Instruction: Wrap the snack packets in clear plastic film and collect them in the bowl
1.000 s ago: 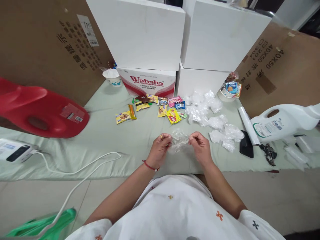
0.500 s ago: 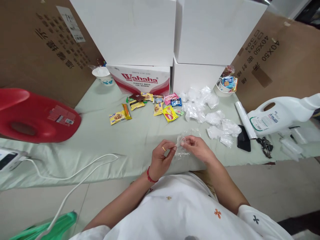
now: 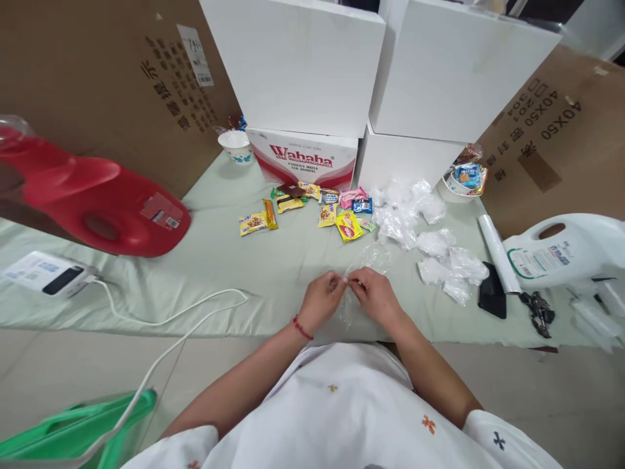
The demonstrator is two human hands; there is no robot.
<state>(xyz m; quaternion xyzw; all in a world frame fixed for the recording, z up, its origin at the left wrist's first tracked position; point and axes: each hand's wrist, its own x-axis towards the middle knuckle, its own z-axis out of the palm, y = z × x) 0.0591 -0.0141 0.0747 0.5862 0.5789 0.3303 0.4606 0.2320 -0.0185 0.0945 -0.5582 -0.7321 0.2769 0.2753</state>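
My left hand (image 3: 322,299) and my right hand (image 3: 375,296) meet over the near part of the table, fingertips pinched together. Between them they grip a thin clear plastic bag (image 3: 377,258), which spreads out behind and below the fingers; its exact edges are hard to see. Beyond the hands lie small wrapped snacks (image 3: 349,226) in yellow, pink, blue and brown. To their right is a heap of crumpled clear plastic bags (image 3: 398,212), with several more bags (image 3: 452,264) nearer to me.
A red jug (image 3: 112,208) lies at left beside a white device (image 3: 49,273) with a cable. White boxes (image 3: 297,71) and a Wahaha carton (image 3: 307,159) line the back. Right: a plastic roll (image 3: 498,254), black phone-like object (image 3: 491,293), keys (image 3: 538,312), white jug (image 3: 561,251). Paper cup (image 3: 237,148) stands back left.
My hands have drawn closer, fingertips now meeting on the plastic bag. The right hand has turned more palm-down. The whole view has shifted, so the table things appear farther right.
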